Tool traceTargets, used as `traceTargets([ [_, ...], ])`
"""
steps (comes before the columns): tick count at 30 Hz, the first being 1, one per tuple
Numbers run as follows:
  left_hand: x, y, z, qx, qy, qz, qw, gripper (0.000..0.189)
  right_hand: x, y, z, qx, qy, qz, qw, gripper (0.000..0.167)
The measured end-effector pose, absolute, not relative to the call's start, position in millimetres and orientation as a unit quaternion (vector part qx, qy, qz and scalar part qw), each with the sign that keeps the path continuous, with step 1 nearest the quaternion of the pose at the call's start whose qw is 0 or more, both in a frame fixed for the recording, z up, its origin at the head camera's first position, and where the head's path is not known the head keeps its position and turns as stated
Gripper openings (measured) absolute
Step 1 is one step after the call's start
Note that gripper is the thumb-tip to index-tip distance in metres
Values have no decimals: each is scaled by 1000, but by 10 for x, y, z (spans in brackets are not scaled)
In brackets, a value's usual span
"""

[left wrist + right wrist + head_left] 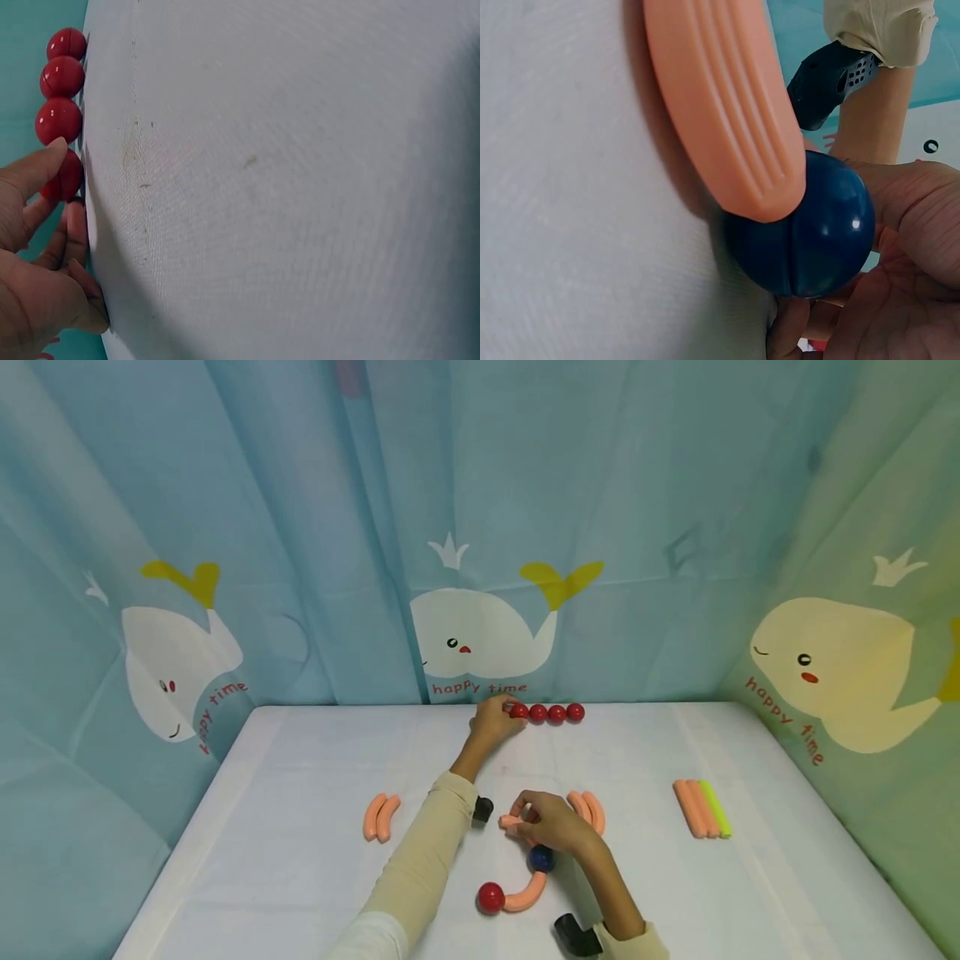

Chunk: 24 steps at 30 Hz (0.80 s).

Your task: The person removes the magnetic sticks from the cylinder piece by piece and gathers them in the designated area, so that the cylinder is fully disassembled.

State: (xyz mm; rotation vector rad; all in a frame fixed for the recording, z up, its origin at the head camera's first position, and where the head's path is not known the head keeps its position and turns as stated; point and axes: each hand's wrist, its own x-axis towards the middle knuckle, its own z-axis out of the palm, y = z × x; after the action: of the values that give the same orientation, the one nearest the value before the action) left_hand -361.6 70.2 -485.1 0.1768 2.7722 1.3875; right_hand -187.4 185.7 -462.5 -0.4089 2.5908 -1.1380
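Observation:
At the table's far edge my left hand (492,720) pinches the leftmost red ball (67,176) of a row, its thumb on one side and fingers on the other. Nearer the middle, my right hand (557,822) holds a curved orange stick (507,821) between thumb and fingers, most of it hidden by the hand. Just below that hand sits a dark blue ball (542,858). From it another curved orange stick (527,895) with ridges runs to a single red ball (491,897). The blue ball (810,232) shows large in the right wrist view, touching the ridged stick's end.
More red balls (557,715) continue the row along the back edge. Pairs of curved orange sticks lie at left (382,817) and beside my right hand (592,812). Straight orange sticks (696,808) and a lime-green stick (715,808) lie at right. A whale-print curtain (645,635) surrounds the table.

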Motion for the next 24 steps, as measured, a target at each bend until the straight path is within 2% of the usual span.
traceTargets([
  [13,-3510,470,-4872,71,863,498,44,54,-1840,1839,-4638,-142,894,-400,142,13],
  [19,-3327,292,-4847,98,876,463,95,43,-1816,1899,-4613,-139,893,-402,145,16],
  [24,-3061,138,-4765,141,879,435,137,31,-1742,1984,-4560,-157,890,-401,151,30],
])
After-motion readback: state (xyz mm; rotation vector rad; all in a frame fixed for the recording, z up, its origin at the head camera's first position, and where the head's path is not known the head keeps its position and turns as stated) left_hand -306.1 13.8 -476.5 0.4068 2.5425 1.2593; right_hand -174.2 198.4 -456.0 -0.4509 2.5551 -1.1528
